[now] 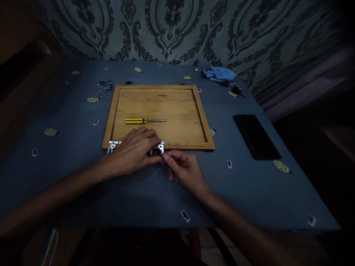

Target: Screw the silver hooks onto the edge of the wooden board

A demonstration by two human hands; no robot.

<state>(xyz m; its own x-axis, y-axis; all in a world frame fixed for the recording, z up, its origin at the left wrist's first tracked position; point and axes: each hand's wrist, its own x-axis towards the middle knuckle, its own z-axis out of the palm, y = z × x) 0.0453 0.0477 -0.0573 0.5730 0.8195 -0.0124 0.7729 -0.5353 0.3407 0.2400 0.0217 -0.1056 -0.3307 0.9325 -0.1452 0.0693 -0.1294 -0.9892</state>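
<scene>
A wooden panel with a raised frame (pixel 158 87) lies flat on the table. Along its near edge are silver metal brackets, one at the left corner (pixel 112 145) and one further right (pixel 161 146). My left hand (pixel 135 147) bends over that edge, its thumb and fingers closed about the metal fitting between them, which it mostly hides. With thumb and fingertips, my right hand (pixel 184 170) pinches the lower end of the right bracket. A yellow-handled screwdriver (pixel 135 120) rests on the panel just beyond my left hand, its tip pointing right.
More metal fittings (pixel 105 85) and a small screw (pixel 90 112) lie left of the panel. A black phone (pixel 256 136) is at the right. Keys (pixel 235 88) and a blue cloth (pixel 220 74) sit at the back right, near the patterned wall covering (pixel 172 29).
</scene>
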